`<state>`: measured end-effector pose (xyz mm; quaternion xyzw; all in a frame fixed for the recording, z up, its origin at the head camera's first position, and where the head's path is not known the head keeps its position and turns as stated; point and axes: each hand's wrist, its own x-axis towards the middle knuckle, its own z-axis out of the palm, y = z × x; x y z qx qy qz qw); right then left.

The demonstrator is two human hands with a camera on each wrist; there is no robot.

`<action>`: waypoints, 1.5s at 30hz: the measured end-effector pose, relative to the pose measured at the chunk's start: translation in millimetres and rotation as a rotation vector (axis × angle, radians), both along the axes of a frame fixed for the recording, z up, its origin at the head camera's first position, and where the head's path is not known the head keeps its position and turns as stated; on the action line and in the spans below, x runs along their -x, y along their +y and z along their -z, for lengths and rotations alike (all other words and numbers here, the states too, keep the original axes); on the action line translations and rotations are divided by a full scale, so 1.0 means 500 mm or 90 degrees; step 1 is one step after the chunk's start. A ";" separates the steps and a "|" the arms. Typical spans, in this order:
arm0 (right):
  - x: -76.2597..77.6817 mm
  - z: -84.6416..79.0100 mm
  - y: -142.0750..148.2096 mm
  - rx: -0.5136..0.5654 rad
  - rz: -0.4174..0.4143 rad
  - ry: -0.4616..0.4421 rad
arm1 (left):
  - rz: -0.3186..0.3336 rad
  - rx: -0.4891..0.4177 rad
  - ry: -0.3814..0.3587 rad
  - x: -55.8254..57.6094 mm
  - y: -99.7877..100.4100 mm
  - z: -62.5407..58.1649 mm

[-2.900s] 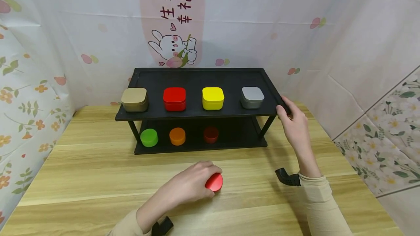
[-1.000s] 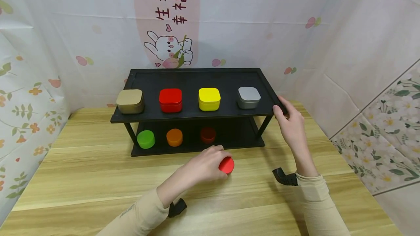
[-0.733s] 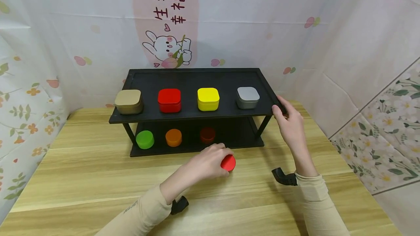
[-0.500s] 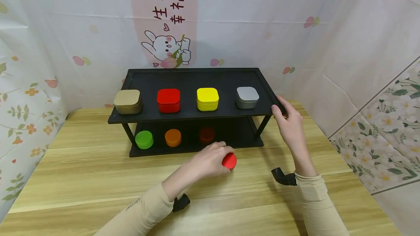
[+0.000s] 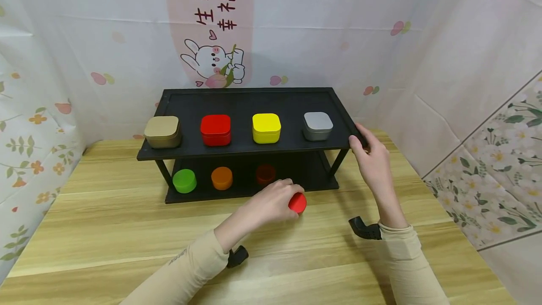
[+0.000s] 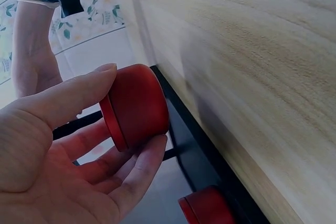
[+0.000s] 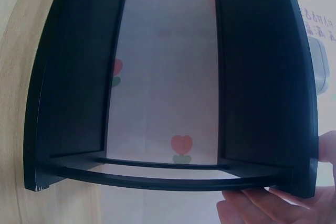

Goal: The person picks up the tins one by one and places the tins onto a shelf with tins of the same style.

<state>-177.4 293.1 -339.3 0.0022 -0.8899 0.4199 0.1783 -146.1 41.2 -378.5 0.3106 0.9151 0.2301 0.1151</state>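
Between the thumb and fingers of my left hand (image 5: 273, 201) is a round red tin (image 5: 298, 203), raised off the table just in front of the lower shelf. The left wrist view shows this tin (image 6: 137, 107) pinched by its sides. My right hand (image 5: 373, 161) grips the right end of the black two-tier rack (image 5: 250, 100), at its upper shelf. In the right wrist view, the right fingers (image 7: 262, 205) lie against the upper shelf's end. On the lower shelf stand a green tin (image 5: 184, 181), an orange tin (image 5: 222, 178) and a dark red tin (image 5: 266, 174), left to right.
Along the upper shelf sit a tan box (image 5: 163, 132), a red box (image 5: 216, 130), a yellow box (image 5: 266, 128) and a silver box (image 5: 318, 126). The rack stands on a wooden table (image 5: 127, 239), with a patterned curtain (image 5: 296, 36) behind it.
My left hand has carried the red tin forward and to the right, from over the table toward the lower shelf. The right hand has kept its grip on the rack's end.
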 end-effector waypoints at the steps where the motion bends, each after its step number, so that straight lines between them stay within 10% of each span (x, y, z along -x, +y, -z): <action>1: 0.000 0.000 0.000 0.000 0.000 0.000 | -0.001 0.000 0.001 0.001 0.001 0.000; 45: -0.001 0.000 0.001 0.003 -0.004 -0.007 | -0.019 0.034 0.018 0.075 0.056 -0.003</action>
